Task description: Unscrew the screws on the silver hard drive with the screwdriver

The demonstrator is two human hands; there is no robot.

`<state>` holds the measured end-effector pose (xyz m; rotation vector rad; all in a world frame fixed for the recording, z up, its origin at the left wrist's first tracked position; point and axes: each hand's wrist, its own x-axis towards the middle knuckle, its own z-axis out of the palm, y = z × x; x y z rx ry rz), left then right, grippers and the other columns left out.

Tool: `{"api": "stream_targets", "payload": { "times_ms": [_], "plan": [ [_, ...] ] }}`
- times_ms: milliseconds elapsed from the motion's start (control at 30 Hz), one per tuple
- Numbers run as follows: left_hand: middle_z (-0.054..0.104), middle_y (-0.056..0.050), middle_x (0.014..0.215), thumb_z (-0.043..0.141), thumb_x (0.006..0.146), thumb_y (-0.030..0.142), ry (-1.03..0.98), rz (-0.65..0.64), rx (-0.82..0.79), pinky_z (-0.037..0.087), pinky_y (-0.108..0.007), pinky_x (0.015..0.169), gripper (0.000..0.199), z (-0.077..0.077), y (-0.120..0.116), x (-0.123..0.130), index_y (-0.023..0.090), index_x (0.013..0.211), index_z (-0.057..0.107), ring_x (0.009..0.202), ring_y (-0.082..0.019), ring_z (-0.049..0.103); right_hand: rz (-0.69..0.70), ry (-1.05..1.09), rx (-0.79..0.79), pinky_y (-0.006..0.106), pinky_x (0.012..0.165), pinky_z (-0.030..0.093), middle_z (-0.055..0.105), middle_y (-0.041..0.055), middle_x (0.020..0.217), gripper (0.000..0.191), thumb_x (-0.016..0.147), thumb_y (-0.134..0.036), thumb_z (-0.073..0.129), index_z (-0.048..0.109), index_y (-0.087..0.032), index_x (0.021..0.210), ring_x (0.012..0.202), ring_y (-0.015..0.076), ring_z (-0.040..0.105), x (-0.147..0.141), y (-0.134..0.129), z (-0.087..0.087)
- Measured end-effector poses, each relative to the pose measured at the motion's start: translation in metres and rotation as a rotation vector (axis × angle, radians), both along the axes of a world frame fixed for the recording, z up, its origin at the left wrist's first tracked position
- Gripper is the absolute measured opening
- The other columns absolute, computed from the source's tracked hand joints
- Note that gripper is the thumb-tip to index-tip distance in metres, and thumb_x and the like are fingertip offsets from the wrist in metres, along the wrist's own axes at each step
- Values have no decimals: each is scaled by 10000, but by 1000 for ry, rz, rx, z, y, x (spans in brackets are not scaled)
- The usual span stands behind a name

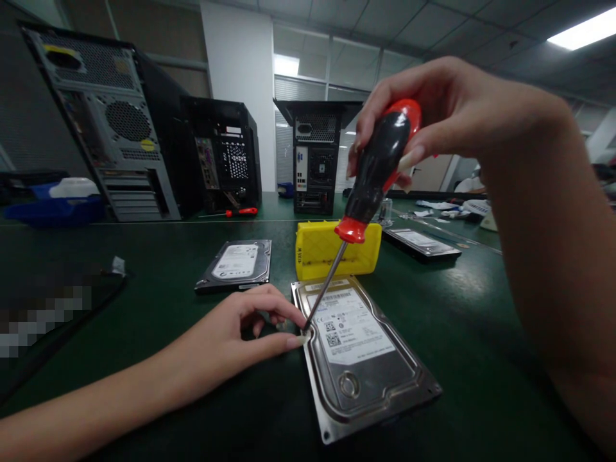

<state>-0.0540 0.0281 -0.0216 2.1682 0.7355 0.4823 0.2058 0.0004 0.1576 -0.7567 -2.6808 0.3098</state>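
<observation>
My right hand (433,122) grips the red and black handle of a screwdriver (378,163), which slants down to the left. Its tip meets the left edge of a silver hard drive (366,378) with a white label, lying on the green table. Thumb and index finger of my left hand (255,324) are pinched together around the screwdriver tip at that edge; whether a small screw is between them is too small to tell. Directly behind the drive stands a yellow plastic bin (337,250), tipped on its side.
A second hard drive (235,263) lies left of the bin, a third (423,244) to the right. Computer cases (125,128) line the back, with a red screwdriver (243,211) before them. A blue tray (55,210) and a black cable (72,327) are at left.
</observation>
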Motion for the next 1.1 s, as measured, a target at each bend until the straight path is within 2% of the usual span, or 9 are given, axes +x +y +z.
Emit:
{"api": "stream_targets", "payload": {
  "times_ms": [267,567,800,1100],
  "plan": [
    [587,-2,875,632,821,346,-11,-24,27,402,-278,643,145,-3,4,-1,275,898,733,787,-185,553,-6,-14,17,69,621,540,594,-54,961,399,719,-255,585,515,-59,1060,770,2,629,0,0,-2],
    [573,22,791,649,816,269,-114,25,78,410,-219,617,117,-9,3,-1,299,836,760,731,-138,554,-34,4,32,92,631,565,612,-27,1000,408,723,-276,608,537,-87,1077,780,31,647,3,-1,-3],
    [577,27,759,651,802,227,-136,32,185,416,-201,600,124,-9,1,1,283,816,760,707,-126,559,-49,1,35,42,641,541,619,-71,955,401,713,-283,602,546,-100,1065,762,5,636,0,-2,-3],
    [575,9,782,648,815,296,-85,47,131,397,-215,565,116,-4,-2,0,251,829,754,682,-135,536,-104,-13,94,57,696,544,628,-82,970,432,706,-320,598,551,-120,1086,828,36,644,1,-2,-3]
  ]
}}
